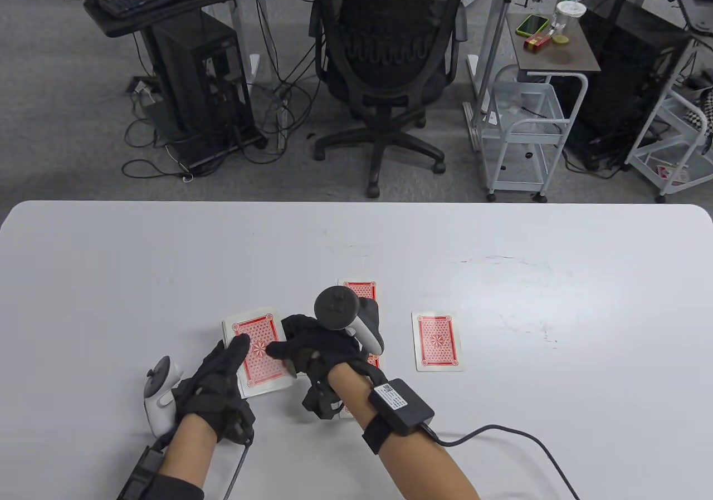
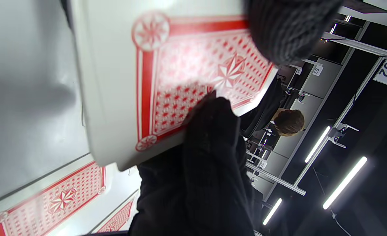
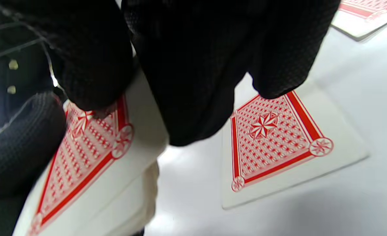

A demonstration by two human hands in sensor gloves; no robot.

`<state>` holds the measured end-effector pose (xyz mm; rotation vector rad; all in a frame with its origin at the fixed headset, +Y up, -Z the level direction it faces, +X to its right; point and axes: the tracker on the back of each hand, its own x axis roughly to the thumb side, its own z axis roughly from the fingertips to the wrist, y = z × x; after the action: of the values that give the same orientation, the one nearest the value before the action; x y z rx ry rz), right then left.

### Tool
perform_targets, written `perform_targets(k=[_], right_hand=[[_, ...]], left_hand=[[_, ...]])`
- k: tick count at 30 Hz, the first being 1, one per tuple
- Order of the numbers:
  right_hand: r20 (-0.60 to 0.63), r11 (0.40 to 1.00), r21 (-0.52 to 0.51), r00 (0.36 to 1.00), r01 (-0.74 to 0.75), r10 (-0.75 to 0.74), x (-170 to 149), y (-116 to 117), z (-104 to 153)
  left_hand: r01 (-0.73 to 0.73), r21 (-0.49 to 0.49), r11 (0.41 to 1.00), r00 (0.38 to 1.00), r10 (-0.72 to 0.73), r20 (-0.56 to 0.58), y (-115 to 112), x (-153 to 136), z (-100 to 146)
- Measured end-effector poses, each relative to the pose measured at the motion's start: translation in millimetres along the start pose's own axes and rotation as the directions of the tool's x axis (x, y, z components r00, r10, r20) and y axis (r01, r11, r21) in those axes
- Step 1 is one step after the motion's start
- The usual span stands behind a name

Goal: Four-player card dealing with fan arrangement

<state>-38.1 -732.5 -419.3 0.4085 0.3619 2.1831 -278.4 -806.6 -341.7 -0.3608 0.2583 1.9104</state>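
From the table view, the left hand (image 1: pixel 214 380) holds a deck of cards (image 1: pixel 257 349) face down, its thumb lying on the top card's near left part and the deck resting on its fingers. The right hand (image 1: pixel 312 349) reaches across from the right, and its thumb and fingers close on the top card's right edge. Just beyond the right hand, a dealt card (image 1: pixel 361 289) lies face down on the white table (image 1: pixel 501 277), half hidden by the tracker. Another dealt card (image 1: pixel 438 341) lies flat to the right of the hands, well apart from the deck. A third shows only as a sliver under the right wrist.

In the left wrist view, the deck (image 2: pixel 167 82) fills the top, its red patterned back turned to the camera. A gloved fingertip of the right hand (image 2: pixel 210 137) presses on the back from below, and the left thumb covers the upper right corner. Two flat cards lie on the table past the deck's lower edge.

In the right wrist view, the right hand's fingers (image 3: pixel 95 65) pinch the deck's top card (image 3: pixel 88 147) near its corner. Right of that grip, a single card (image 3: pixel 272 141) lies flat on the table.
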Motion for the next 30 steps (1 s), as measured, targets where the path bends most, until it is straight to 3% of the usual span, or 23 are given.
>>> perform_targets(k=[6,12,16,19,22,26,30], right_hand=[[-0.017,0.977,0.038,0.978,0.210,-0.209,-20,-23,-1],[-0.142,0.990,-0.129,0.987,0.062,-0.080,-38,-73,-6],[-0.279,0.968,-0.194,0.955,-0.162,0.104,-48,-96,-20],[-0.400,0.898,-0.142,0.854,-0.416,0.333,-57,-104,-36],[-0.495,0.843,-0.065,0.751,-0.534,0.437,-65,-102,-46],[-0.550,0.707,0.036,0.576,-0.706,0.604,-78,-90,-60],[-0.540,0.681,0.079,0.543,-0.728,0.643,-84,-84,-61]], left_hand=[[-0.022,-0.033,0.999,1.000,0.022,0.003,-7,2,-3],[0.010,-0.004,1.000,1.000,-0.010,-0.008,-4,1,-6],[0.009,0.010,1.000,1.000,-0.009,-0.001,0,3,-5],[0.001,0.020,1.000,1.000,-0.001,0.008,4,5,-4],[-0.005,0.032,0.999,1.000,0.005,0.006,8,5,-4],[0.001,0.037,0.999,1.000,-0.001,-0.004,11,5,-6],[0.003,0.036,0.999,1.000,-0.003,-0.004,10,5,-5]])
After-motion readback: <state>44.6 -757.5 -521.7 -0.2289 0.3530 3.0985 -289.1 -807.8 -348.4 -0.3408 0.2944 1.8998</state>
